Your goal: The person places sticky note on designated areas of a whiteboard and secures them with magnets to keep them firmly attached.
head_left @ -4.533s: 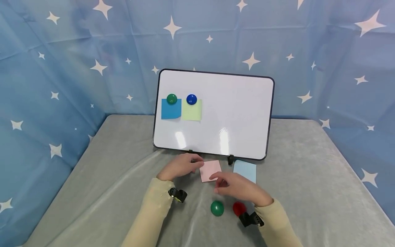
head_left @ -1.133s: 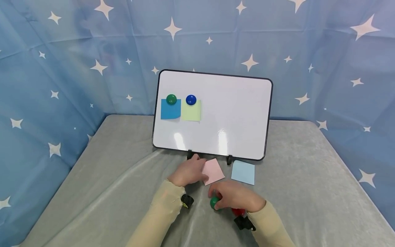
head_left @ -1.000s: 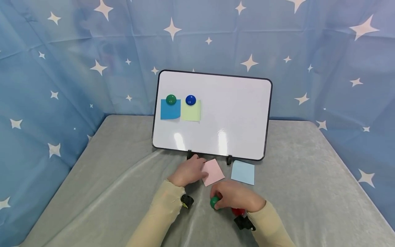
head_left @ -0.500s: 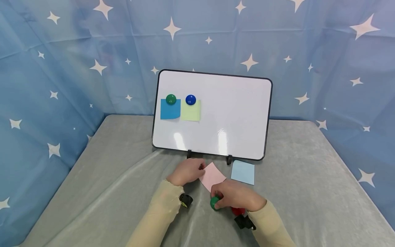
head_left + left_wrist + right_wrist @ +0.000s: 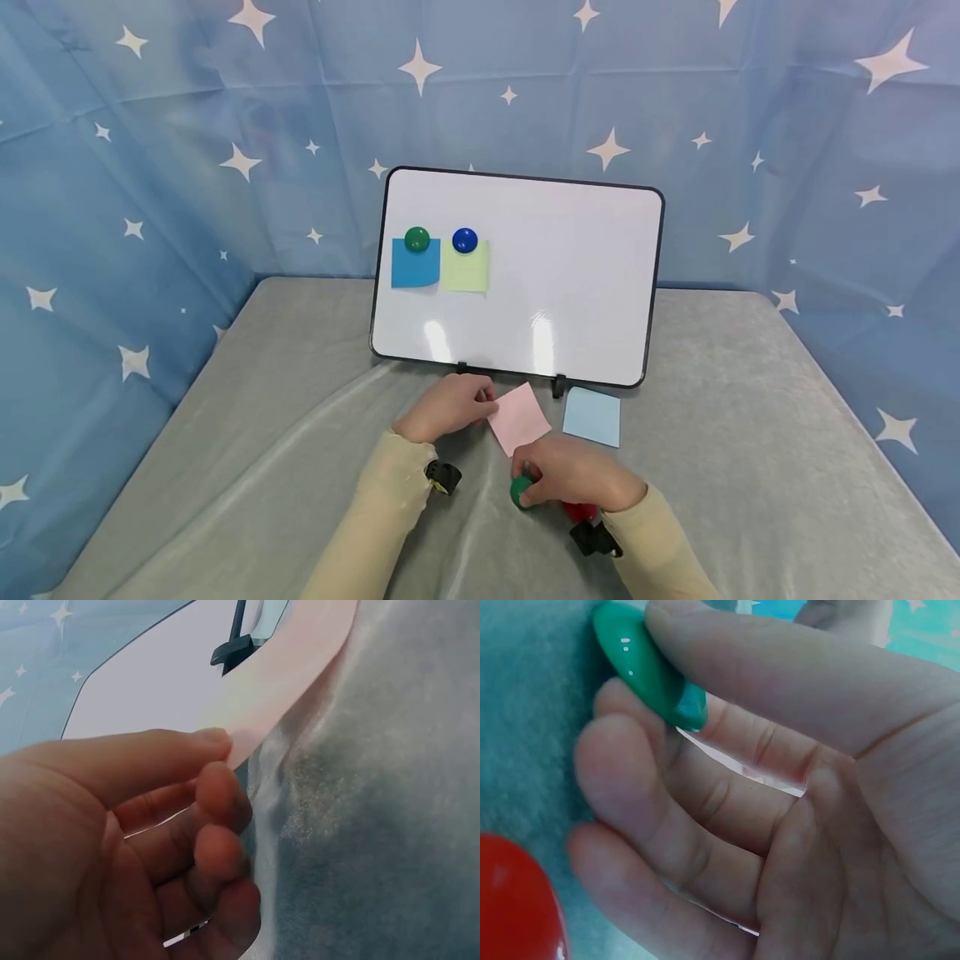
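Note:
My left hand [image 5: 447, 406] pinches a corner of the pink sticky note [image 5: 519, 419] between thumb and forefinger. In the left wrist view the note [image 5: 296, 656] curves up from the fingertips, its far part out of frame. My right hand [image 5: 577, 472] grips a round green magnet [image 5: 519, 492] by its edge, thumb on one side and fingers on the other. The right wrist view shows this magnet [image 5: 641, 664] tilted. Partly hidden under the right wrist lies a red magnet [image 5: 579, 512], apart from the fingers. A light blue sticky note [image 5: 592, 416] lies flat beyond the right hand.
A whiteboard [image 5: 570, 267] leans on black stand feet [image 5: 558, 386] behind the hands. On its left side a green magnet [image 5: 417, 240] holds a blue note [image 5: 416, 268], and a blue magnet [image 5: 465, 241] a pale green note [image 5: 465, 272]. Grey cloth [image 5: 225, 433] covers the table.
Since the oldest frame, my left hand has taken hold of the pink note and turned it, and my right hand has gripped the green magnet. Lately the left hand shifted slightly back toward the board.

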The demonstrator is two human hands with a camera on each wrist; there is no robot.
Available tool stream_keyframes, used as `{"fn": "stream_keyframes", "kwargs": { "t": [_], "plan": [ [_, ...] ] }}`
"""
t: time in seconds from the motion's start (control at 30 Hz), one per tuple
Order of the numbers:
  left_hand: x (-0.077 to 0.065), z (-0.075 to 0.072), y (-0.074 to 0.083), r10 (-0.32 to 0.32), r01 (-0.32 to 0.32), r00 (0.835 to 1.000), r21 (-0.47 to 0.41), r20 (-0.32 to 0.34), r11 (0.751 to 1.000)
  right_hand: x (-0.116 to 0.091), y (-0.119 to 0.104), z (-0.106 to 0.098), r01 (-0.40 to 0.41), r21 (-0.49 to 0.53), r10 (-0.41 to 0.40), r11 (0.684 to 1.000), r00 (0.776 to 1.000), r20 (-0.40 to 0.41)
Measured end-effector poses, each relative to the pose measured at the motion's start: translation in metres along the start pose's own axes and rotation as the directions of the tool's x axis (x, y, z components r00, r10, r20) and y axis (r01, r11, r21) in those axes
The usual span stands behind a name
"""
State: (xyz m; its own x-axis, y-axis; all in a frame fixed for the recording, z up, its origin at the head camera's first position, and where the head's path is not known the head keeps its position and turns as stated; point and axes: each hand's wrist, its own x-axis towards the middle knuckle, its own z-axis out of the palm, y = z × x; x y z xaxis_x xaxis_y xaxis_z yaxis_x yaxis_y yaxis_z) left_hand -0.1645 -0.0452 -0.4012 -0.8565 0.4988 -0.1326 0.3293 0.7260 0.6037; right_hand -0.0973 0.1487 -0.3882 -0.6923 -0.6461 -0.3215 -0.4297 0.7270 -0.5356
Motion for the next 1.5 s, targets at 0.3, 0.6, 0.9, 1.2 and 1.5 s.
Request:
{"fn": "stream_keyframes", "kwargs": {
  "t": [0.3,0.6,0.9,1.2,1.5],
  "plan": [
    [0.0031,0.0006,-0.0028,0.017,-0.016,1.000,0.038,-0.024,0.999,-0.0016,-0.0007,-0.0008,0.007,0.010,-0.006,1.000,1.000,-0.013],
    [0.0029,0.0025,-0.0069,-0.007,0.008,0.994,0.008,-0.109,1.000,0.0000,0.0009,0.0006,0.010,0.036,-0.010,0.999,1.000,0.003],
    [0.0033,0.0021,-0.0077,-0.023,0.025,0.980,0.012,-0.197,1.000,-0.0007,0.0040,0.0015,0.025,0.041,-0.026,0.999,1.000,0.009],
    [0.0035,0.0010,-0.0096,0.029,-0.038,0.960,-0.027,-0.278,0.999,-0.0012,0.0035,0.0002,0.038,0.054,-0.038,0.998,0.999,-0.004],
    [0.0060,0.0018,-0.0094,0.036,-0.070,0.916,-0.072,-0.400,0.995,-0.0023,0.0043,-0.0018,0.037,0.064,-0.031,0.997,0.996,-0.089]
  ]
}}
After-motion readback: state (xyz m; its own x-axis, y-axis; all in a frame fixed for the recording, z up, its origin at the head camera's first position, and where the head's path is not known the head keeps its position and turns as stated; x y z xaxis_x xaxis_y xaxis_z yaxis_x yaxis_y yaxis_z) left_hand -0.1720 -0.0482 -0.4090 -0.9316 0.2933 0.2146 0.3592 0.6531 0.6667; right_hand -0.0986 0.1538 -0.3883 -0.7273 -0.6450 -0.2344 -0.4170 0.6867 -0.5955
